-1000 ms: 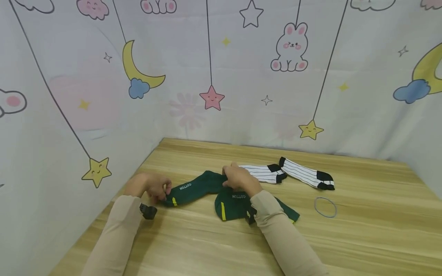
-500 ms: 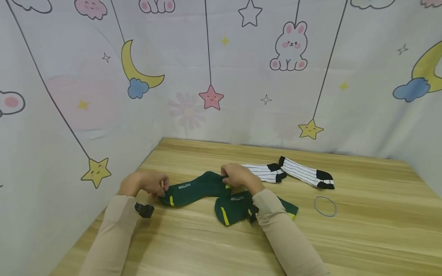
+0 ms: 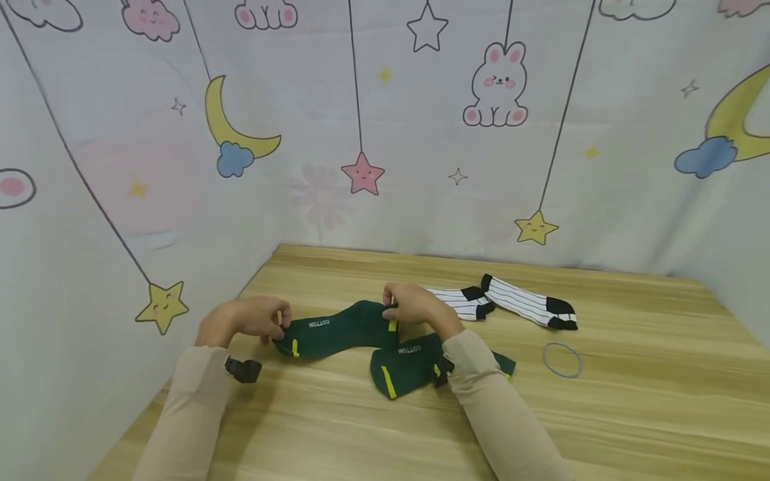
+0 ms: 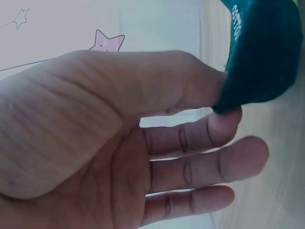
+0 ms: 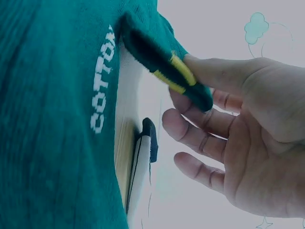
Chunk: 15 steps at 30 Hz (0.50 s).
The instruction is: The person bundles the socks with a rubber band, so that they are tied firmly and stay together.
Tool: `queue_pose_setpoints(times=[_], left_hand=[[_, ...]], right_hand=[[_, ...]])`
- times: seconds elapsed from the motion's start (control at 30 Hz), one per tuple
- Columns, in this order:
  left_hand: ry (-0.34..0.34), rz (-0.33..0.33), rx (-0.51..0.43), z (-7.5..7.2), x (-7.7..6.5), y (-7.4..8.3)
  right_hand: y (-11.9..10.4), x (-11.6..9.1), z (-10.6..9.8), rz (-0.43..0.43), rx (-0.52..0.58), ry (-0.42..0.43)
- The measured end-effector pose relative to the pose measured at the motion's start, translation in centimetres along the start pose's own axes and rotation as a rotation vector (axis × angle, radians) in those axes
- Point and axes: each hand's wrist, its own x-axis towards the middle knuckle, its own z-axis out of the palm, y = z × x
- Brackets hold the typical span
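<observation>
A dark green sock (image 3: 337, 334) lettered COTTON stretches between both hands, low over the wooden table. My left hand (image 3: 252, 317) pinches its left end, beside a yellow mark; in the left wrist view thumb and index finger meet at the corner of the sock (image 4: 267, 52), the other fingers loosely extended. At the other end my right hand (image 3: 414, 306) pinches the edge near a yellow stripe, and the right wrist view has this dark edge (image 5: 143, 50) between thumb and fingers. A second green sock (image 3: 403, 374) lies under my right wrist, partly hidden by the sleeve.
Behind my right hand lies a white striped sock (image 3: 451, 302) with black parts, partly covered by that hand. Another striped sock (image 3: 523, 300) touches it on the right. A thin blue ring (image 3: 562, 360) lies right of the green socks. A printed curtain (image 3: 415, 147) borders the table (image 3: 637, 374).
Both hands have shifted slightly left with the green sock, and its right-end yellow stripe has come into view. The second green sock has turned a little, its left end now nearer the front.
</observation>
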Motion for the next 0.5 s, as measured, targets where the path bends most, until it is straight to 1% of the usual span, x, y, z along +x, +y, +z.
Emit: queue_pose_setpoints(times=[0.13, 0.23, 0.4, 0.5], left_hand=[[0.029, 0.054, -0.02, -0.3, 0.1, 0.1], [0.045, 0.087, -0.025, -0.6, 0.3, 0.6], [0.036, 0.088, -0.026, -1.1, 0.5, 1.3], [0.026, 0.11, -0.022, -1.4, 0.5, 1.5]], right_hand=[[-0.2, -0.5, -0.3, 0.011, 0.008, 0.032], [0.0, -1.0, -0.5, 0.019, 0.012, 0.059], [0.7, -1.4, -0.9, 0.018, 0.07, 0.097], [1.3, -1.5, -1.1, 0.025, 0.103, 0.112]])
